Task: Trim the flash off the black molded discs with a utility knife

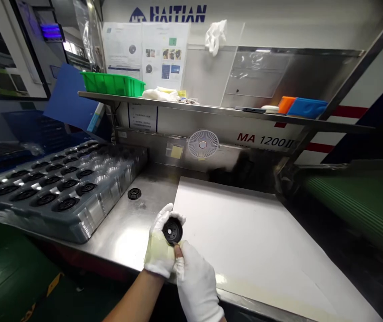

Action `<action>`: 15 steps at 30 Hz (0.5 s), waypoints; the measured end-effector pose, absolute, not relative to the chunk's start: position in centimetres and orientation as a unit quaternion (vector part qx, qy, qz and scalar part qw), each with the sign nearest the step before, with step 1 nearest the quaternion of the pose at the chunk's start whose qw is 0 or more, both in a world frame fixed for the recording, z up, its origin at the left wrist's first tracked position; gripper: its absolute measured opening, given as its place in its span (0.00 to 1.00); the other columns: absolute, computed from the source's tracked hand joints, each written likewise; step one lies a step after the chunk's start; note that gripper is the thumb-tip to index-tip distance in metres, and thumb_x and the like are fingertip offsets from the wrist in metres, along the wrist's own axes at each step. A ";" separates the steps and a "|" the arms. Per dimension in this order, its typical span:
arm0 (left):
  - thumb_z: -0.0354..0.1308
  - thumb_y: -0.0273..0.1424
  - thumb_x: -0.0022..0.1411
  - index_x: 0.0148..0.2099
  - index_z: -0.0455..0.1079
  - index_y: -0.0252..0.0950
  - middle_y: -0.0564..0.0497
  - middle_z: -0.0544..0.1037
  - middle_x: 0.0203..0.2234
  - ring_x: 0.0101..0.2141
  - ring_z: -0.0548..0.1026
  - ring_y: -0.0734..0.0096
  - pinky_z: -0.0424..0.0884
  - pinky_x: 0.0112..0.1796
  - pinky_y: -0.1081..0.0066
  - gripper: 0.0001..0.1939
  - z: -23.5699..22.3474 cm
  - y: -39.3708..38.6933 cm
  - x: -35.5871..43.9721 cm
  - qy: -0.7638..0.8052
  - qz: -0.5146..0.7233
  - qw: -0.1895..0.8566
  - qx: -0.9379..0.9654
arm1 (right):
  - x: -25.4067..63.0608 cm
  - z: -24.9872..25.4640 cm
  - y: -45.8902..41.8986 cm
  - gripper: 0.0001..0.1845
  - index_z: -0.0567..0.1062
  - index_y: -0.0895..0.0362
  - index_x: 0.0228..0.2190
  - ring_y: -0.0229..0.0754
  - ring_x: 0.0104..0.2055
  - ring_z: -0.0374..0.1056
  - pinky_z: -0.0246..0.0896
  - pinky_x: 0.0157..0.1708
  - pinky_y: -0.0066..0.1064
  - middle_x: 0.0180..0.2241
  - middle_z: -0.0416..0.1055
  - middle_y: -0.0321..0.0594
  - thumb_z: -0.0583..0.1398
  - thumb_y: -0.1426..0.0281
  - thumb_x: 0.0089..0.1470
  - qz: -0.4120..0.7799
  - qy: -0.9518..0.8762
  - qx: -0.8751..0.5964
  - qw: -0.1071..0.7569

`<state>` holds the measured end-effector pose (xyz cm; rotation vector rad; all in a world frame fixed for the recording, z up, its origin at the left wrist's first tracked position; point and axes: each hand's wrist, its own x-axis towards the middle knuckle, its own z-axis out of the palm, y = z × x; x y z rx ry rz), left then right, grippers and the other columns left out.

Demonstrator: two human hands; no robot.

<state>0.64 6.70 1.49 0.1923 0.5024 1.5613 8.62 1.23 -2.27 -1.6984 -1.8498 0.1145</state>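
Observation:
My left hand [159, 243], in a white glove with a yellowish palm, grips a round black plastic part [172, 230] with a ridged, hollow face and a pale spot at its centre. The part is tilted toward me above the table's front edge. My right hand [194, 277], also gloved in white with a bare fingertip poking out, is closed at the part's lower rim. Whatever it pinches there, if anything, is too small to make out. A second black round part [134, 193] lies on the metal table to the left of my hands.
Stacked clear plastic trays [87, 210] with several black parts in their pockets stand at the left. A white sheet [245, 237] covers the table's right side. Behind are a small round fan [203, 144] and a shelf [211, 109] carrying a green bin [112, 84].

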 end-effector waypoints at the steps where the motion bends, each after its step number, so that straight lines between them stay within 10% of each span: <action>1: 0.55 0.27 0.54 0.45 0.68 0.33 0.47 0.73 0.29 0.32 0.73 0.67 0.72 0.33 0.67 0.14 1.5 6.7 0.6 0.220 0.662 0.708 0.106 | 9.1 -2.2 1.4 0.16 0.67 0.52 0.26 0.41 0.23 0.66 0.47 0.22 0.30 0.22 0.69 0.33 0.45 0.65 0.60 0.047 -0.701 -0.639 0.313; 15: 0.58 0.25 0.52 0.40 0.69 0.34 0.51 0.72 0.25 0.29 0.73 0.72 0.72 0.36 0.68 0.11 1.8 7.7 3.0 0.248 0.670 0.694 0.091 | 9.8 -2.1 1.3 0.16 0.66 0.53 0.25 0.39 0.23 0.64 0.44 0.23 0.30 0.21 0.68 0.33 0.45 0.67 0.61 0.013 -0.671 -0.661 0.337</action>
